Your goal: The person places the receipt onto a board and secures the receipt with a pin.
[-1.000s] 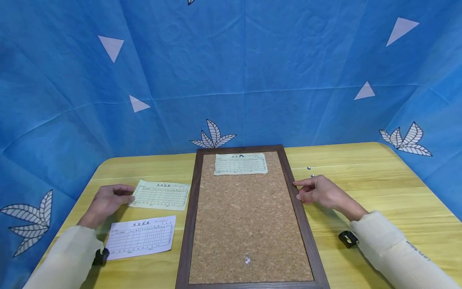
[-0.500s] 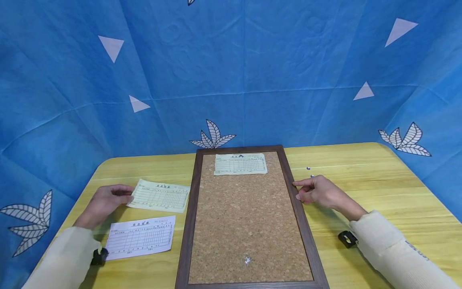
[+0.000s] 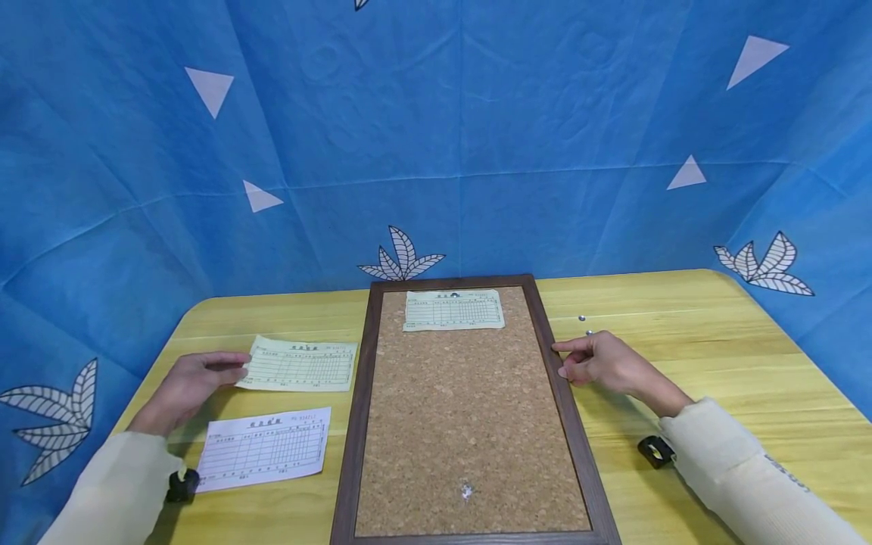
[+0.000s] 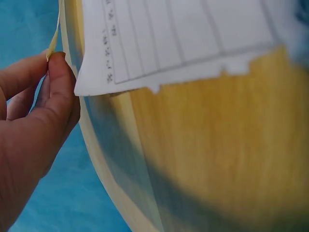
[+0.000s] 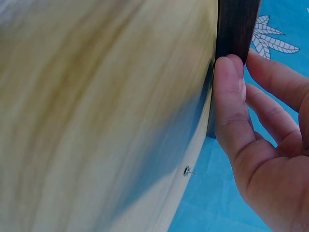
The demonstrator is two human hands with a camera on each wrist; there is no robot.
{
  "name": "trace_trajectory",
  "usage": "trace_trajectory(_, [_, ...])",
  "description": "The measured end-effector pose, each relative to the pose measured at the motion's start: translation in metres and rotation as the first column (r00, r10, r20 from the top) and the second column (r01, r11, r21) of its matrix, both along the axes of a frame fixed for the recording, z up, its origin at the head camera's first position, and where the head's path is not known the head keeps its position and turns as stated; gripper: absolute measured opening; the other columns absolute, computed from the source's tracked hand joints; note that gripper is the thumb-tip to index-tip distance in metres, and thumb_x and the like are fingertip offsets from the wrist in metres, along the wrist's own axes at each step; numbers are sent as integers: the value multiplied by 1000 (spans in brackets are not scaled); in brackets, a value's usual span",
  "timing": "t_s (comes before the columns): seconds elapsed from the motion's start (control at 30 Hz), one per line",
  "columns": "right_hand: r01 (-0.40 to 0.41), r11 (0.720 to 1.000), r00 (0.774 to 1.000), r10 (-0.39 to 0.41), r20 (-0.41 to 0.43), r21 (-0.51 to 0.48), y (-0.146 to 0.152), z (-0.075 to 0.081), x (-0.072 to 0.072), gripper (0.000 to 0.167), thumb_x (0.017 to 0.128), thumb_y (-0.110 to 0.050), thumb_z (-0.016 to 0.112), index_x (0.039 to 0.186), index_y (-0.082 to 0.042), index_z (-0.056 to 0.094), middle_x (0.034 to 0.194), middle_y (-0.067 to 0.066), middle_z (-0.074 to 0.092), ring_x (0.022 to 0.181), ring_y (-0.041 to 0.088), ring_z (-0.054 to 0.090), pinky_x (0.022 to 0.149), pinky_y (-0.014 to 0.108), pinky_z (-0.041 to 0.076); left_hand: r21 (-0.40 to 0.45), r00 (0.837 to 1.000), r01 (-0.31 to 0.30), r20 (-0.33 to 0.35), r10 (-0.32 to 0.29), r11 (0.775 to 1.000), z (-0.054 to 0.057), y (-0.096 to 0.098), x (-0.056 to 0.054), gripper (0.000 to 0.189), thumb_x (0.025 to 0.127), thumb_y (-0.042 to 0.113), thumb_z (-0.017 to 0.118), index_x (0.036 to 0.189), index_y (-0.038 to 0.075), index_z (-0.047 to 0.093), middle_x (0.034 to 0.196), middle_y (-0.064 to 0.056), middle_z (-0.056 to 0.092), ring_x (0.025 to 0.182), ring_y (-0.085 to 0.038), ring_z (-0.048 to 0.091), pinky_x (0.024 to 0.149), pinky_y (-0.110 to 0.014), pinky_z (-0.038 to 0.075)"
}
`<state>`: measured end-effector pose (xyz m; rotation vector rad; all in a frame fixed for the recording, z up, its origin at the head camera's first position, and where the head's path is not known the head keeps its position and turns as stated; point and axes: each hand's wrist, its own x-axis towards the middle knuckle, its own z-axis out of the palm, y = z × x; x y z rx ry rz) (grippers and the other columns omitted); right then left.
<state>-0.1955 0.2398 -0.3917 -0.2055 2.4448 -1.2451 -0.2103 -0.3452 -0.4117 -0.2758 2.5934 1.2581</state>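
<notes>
My left hand point(image 3: 189, 384) pinches the left edge of a pale green receipt slip point(image 3: 300, 365) between thumb and fingertips. The left wrist view shows that slip edge-on point(image 4: 54, 38) at the fingertips. Just below it a white receipt slip point(image 3: 266, 446) lies on the table, beside the left wrist. My right hand point(image 3: 606, 365) holds the right side of a dark-framed corkboard point(image 3: 470, 409). In the right wrist view, its thumb lies along the side of the frame point(image 5: 236, 29), the index fingertip at the other edge.
Another pale green slip point(image 3: 453, 310) sits at the board's top with a thumbtack point(image 3: 455, 294) on it. Two more thumbtacks point(image 3: 582, 318) lie right of the board. A silvery spot point(image 3: 466, 490) shows low on the cork. A blue cloth point(image 3: 436, 136) hangs behind the wooden table point(image 3: 681, 318).
My left hand has shifted slightly left with the pale green slip, whose lower edge now lies more level. The right hand and the board have stayed put.
</notes>
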Motion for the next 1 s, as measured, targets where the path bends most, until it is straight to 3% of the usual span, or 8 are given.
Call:
trace_trajectory(0.33, [2,1000,1000,-2,-4,-3,0,-1,-1,48,92,4,64,136,16,50,91,9,68,79,18,66,66,30,54,11,1000,13,7,-13,1000,3,-2,1,48,101,12,59,142,-10,47,144,-33,43,119,-39,54,85,-26,55])
trace_trajectory(0.7, [-4,1000,1000,4,-5,-20,1,-1,0,48,92,6,63,136,17,49,91,9,68,79,18,66,67,30,55,88,1000,4,-14,-3,996,3,-8,4,50,101,10,59,143,-12,44,143,-34,44,102,-11,63,84,-24,55])
trace_trajectory(1.0, [1,1000,1000,-1,-7,-12,-1,-1,0,48,91,4,65,136,16,50,90,9,68,78,18,66,67,29,55,117,999,5,-46,0,993,5,-9,5,52,101,14,61,143,-11,45,143,-34,45,95,1,62,83,-23,55])
